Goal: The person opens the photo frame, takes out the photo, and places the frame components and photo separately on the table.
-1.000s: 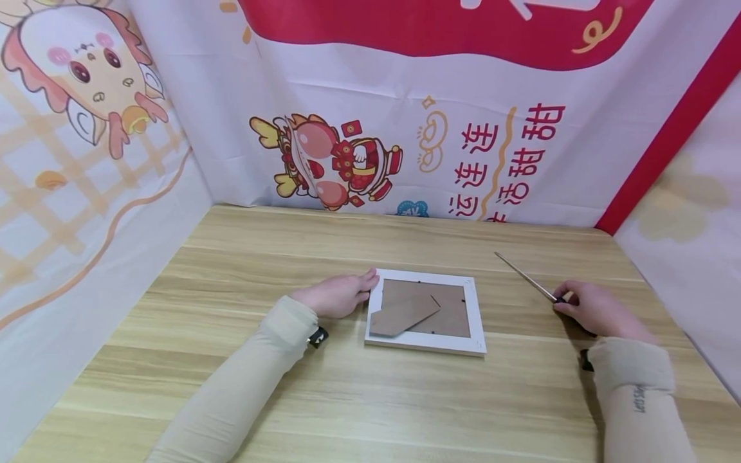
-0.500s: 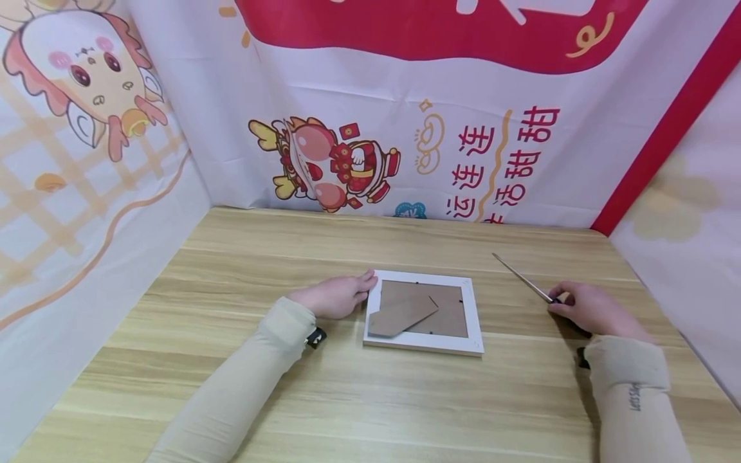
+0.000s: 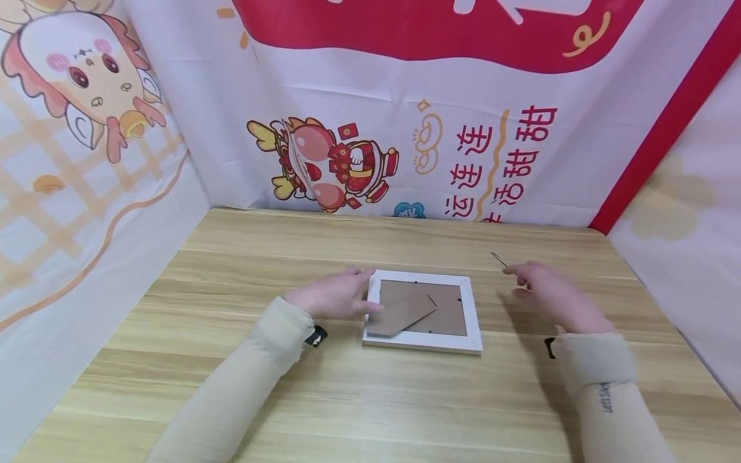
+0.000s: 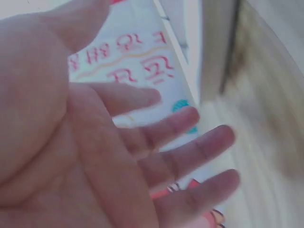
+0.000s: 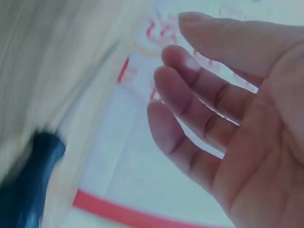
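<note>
A white picture frame (image 3: 471, 315) lies back side up on the table, its brown backing board (image 3: 451, 296) and slanted stand leg (image 3: 399, 315) showing. My left hand (image 3: 332, 296) is at its left edge, with the thumb over the border in the head view; the left wrist view shows the fingers spread, nothing gripped. To the right of the frame, my right hand (image 3: 550, 292) is above the table, fingers loosely bent and holding nothing. A screwdriver with a dark handle (image 5: 31, 180) and thin metal shaft (image 3: 498, 260) lies on the table beside that hand, mostly hidden by it in the head view.
The wood-grain table (image 3: 324, 399) ends at a printed white and red cloth (image 3: 359, 77) along the back. More cloth hangs at the left (image 3: 116, 193) and right sides. Each wrist wears a small black device, partly visible below the cuffs.
My right hand has let go of the screwdriver and moved left and slightly up toward the frame. My left fingers have spread, the thumb coming over the frame's edge.
</note>
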Demonstrator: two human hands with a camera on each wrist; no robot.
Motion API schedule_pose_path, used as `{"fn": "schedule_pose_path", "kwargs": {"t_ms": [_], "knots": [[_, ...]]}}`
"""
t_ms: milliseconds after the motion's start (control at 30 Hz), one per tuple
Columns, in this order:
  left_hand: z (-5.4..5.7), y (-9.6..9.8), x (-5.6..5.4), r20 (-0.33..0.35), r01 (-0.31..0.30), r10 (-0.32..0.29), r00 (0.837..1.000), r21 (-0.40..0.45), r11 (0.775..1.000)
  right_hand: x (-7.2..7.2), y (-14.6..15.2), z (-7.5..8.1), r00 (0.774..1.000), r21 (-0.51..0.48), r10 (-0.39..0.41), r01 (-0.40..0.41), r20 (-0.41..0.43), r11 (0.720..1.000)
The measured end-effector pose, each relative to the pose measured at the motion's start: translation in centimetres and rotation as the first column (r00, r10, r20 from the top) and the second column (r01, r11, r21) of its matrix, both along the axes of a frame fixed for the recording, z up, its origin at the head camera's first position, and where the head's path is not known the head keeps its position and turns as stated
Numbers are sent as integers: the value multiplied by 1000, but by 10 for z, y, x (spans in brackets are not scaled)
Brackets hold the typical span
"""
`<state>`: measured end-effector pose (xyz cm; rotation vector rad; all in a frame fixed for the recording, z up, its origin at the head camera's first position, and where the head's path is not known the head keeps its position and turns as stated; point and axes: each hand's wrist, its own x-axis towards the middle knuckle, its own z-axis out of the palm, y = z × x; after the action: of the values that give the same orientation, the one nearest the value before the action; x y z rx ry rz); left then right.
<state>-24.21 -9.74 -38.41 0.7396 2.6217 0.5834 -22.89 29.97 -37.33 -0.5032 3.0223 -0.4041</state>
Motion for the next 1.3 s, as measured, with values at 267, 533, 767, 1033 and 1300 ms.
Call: {"fn": "schedule_pose_path", "kwargs": {"t_ms": [267,533,767,1033,1300], "knots": [[0,20,20,-5,4,-5,1000,-83,997,0,-36,-22,994,-32,95,-97,-46,995],[-9,23,25,15,-30,32,999,-111,993,1,-55,-33,983,-12,163,-165,-79,986],[-10,24,26,8,-37,38,999,-123,992,0,-61,-36,996,-11,90,-90,15,996],[-10,21,21,-5,-36,35,999,-92,995,-3,-61,-41,994,-32,110,-110,9,993],[-11,13,11,-79,-119,110,991,-122,985,-2,-59,-39,991,-41,134,-133,21,990]]}}
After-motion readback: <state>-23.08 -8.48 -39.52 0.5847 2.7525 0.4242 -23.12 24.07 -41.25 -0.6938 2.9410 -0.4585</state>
